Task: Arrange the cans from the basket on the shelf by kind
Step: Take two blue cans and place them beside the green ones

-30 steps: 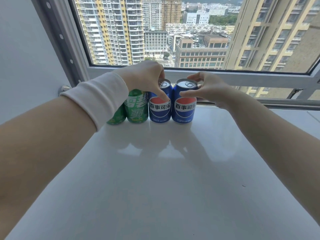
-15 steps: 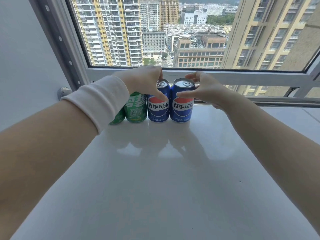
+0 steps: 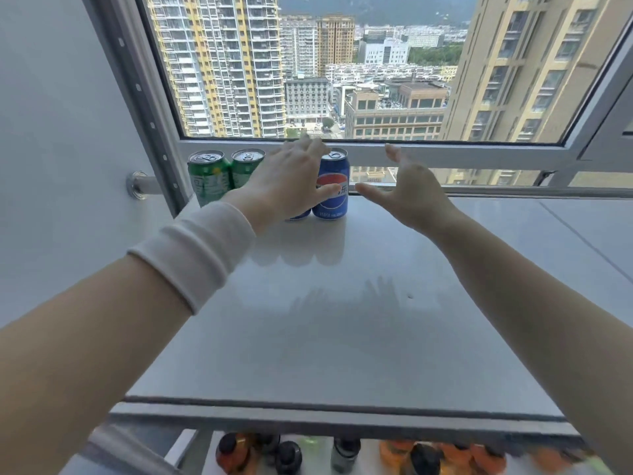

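Note:
Two green cans (image 3: 209, 176) (image 3: 247, 168) stand side by side at the back left of the white shelf (image 3: 342, 320), against the window. Right of them stand two blue cola cans: one (image 3: 333, 186) in plain sight, the other (image 3: 298, 216) almost hidden behind my left hand. My left hand (image 3: 291, 186) hovers in front of the blue cans with fingers spread, holding nothing. My right hand (image 3: 407, 193) is open just right of the blue cans, apart from them. No basket shows in this view.
A large window (image 3: 342, 70) with a metal frame (image 3: 445, 154) runs behind the cans. A grey wall (image 3: 51, 132) closes the left side. Below the shelf's front edge, several dark and orange bottles (image 3: 428, 457) stand on a lower level.
Both hands have let go of the two blue cans and pulled back with fingers spread. The view has drawn back and tilted down, showing the shelf's front edge and the bottles below.

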Action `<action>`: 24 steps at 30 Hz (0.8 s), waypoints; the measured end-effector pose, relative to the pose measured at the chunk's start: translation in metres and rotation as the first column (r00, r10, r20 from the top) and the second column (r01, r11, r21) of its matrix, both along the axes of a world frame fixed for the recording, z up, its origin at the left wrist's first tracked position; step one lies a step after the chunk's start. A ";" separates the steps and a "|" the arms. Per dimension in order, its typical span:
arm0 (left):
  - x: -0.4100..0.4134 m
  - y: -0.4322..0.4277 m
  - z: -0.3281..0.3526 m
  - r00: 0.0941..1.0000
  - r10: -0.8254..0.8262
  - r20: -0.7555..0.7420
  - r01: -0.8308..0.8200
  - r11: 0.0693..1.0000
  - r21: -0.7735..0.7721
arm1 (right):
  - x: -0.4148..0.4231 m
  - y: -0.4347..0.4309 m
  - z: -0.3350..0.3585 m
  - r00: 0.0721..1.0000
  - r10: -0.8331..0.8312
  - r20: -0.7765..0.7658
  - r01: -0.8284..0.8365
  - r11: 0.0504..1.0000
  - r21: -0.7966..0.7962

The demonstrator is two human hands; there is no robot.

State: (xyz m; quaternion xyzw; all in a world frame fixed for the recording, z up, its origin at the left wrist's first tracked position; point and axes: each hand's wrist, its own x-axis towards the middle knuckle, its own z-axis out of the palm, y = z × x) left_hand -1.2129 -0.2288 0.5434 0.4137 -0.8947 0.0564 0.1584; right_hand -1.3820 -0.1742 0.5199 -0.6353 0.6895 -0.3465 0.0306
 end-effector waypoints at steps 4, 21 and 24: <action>-0.010 0.065 -0.017 1.000 -0.001 -0.013 0.001 1.000 -0.024 | -0.007 0.066 -0.015 0.998 -0.005 -0.057 0.003 0.999 -0.032; -0.016 0.285 -0.076 0.996 0.005 -0.090 -0.002 0.999 0.032 | -0.007 0.302 -0.074 0.966 -0.035 -0.255 0.037 0.999 0.004; -0.007 0.317 -0.094 0.992 -0.024 -0.123 0.031 0.998 0.057 | 0.004 0.339 -0.090 0.972 -0.047 -0.231 0.054 0.998 0.022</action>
